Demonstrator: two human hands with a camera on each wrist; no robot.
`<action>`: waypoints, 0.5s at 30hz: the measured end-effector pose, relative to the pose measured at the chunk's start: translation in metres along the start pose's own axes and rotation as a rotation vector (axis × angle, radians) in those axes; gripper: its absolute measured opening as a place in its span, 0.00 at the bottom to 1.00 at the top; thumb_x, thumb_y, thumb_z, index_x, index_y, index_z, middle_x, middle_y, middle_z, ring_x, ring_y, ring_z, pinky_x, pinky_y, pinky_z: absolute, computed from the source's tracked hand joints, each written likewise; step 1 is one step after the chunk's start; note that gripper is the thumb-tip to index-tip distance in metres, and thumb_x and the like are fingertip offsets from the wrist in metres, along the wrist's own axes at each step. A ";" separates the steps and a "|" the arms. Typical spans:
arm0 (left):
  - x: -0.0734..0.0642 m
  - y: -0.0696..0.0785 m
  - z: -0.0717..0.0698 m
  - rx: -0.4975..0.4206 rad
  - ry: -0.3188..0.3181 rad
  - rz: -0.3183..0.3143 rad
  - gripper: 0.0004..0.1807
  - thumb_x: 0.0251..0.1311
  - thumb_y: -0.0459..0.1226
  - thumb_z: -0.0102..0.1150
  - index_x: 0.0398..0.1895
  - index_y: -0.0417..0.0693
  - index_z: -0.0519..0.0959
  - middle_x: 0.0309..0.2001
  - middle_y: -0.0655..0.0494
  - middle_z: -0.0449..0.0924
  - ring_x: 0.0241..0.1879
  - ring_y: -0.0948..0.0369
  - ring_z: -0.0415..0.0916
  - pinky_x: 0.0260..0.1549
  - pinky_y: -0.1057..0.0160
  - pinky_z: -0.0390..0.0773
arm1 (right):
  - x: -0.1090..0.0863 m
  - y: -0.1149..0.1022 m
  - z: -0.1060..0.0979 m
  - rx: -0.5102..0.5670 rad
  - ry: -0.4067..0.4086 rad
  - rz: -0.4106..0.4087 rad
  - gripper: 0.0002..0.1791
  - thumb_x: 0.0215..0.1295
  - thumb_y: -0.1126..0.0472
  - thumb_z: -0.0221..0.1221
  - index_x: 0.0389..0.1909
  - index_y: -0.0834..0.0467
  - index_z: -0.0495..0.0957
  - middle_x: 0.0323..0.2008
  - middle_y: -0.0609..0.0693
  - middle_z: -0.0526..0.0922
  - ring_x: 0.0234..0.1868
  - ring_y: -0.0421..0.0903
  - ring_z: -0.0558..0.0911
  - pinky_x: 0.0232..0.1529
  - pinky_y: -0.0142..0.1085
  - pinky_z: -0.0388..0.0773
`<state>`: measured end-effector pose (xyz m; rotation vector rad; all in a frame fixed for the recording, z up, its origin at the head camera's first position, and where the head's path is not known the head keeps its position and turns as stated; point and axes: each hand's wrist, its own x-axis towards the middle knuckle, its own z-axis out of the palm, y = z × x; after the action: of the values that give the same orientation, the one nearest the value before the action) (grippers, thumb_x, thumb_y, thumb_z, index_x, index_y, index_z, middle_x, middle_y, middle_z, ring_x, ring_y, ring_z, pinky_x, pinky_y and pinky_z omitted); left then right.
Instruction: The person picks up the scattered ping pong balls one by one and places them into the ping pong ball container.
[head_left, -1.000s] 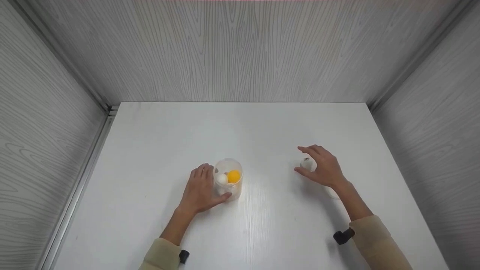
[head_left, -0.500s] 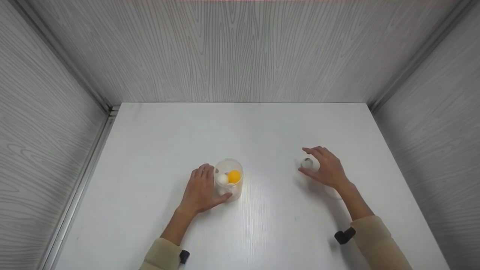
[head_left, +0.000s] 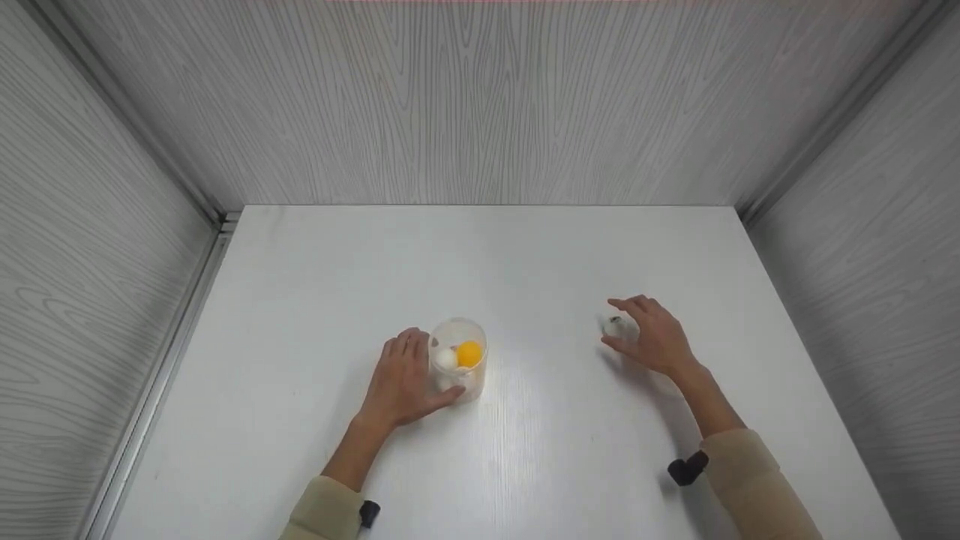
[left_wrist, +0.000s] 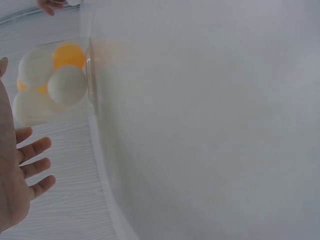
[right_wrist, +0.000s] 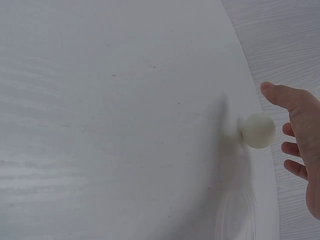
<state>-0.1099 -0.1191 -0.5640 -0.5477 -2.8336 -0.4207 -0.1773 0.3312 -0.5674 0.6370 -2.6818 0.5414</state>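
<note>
A clear plastic cup (head_left: 459, 330) stands upright near the table's middle, holding several table tennis balls; an orange ball (head_left: 469, 353) and a white ball (head_left: 445, 359) show at its top. My left hand (head_left: 397, 386) is at the cup's left side, thumb in front and fingers extended; firm contact cannot be made out. In the left wrist view, more white and orange balls show through the cup wall. To the right, my right hand (head_left: 654, 337) has thumb and fingers spread around a single white ball (right_wrist: 258, 131) with a dark mark on it. A gap shows between ball and fingers.
A clear round lid (right_wrist: 237, 215) lies flat on the white table (head_left: 525, 255), below the right hand in the right wrist view. Grey wood-grain panels (head_left: 480, 97) enclose the table at the back and both sides.
My right hand has shifted slightly right and towards me, bringing the thumb nearer the white ball. The left hand and the cup stay where they were.
</note>
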 end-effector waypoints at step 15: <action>0.000 -0.001 0.000 -0.006 0.024 0.015 0.45 0.52 0.67 0.66 0.58 0.41 0.72 0.55 0.44 0.79 0.60 0.48 0.75 0.62 0.48 0.78 | -0.009 0.011 0.004 -0.019 -0.062 0.072 0.29 0.59 0.52 0.76 0.61 0.55 0.83 0.48 0.57 0.86 0.47 0.57 0.84 0.45 0.52 0.85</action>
<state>-0.1105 -0.1195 -0.5644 -0.5603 -2.8051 -0.4295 -0.1760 0.3415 -0.5775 0.5633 -2.7736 0.5219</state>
